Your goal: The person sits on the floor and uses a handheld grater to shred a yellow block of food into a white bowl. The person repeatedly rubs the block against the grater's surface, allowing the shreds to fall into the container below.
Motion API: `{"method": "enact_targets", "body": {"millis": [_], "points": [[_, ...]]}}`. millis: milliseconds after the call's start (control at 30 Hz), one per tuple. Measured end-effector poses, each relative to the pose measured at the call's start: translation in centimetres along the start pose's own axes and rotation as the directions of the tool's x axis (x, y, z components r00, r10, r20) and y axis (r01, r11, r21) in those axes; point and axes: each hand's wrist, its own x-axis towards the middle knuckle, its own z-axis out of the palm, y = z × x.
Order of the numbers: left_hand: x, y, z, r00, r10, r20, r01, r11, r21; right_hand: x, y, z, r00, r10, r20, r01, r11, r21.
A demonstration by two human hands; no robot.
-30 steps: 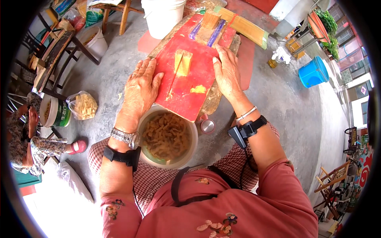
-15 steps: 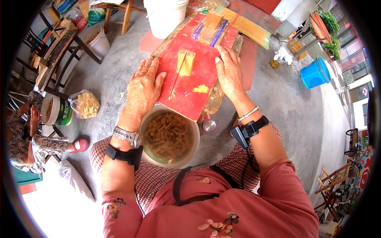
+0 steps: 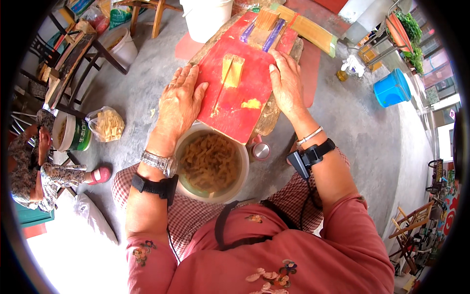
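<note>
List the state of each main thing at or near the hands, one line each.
Left hand: open, at the board's left edge
Right hand: open, at its right edge
Red board: lying down, smeared yellow
Yellow piece: lying on the board
Tub: uncovered, holding brown pieces
Plastic bag: filled with pale pieces; whether tied, unclear

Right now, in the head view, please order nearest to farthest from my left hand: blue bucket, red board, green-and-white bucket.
1. Red board: beside your left hand, on its right.
2. Green-and-white bucket: on the left.
3. Blue bucket: far over on the right.
</note>
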Motion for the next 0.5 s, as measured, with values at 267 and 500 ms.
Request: {"method": "enact_targets", "body": {"millis": [267,500], "points": [[0.03,0.01,0.02,1.000,-0.005,0.021,0.004,1.000,0.009,-0.04,-0.06,-0.07,1.000,0.024,0.018,-0.024,1.000,-0.010],[0.04,0.01,-0.07,1.000,-0.008,0.025,0.008,1.000,0.006,0.03,-0.02,-0.02,0.999,0.026,0.019,-0.025,1.000,-0.016]]}}
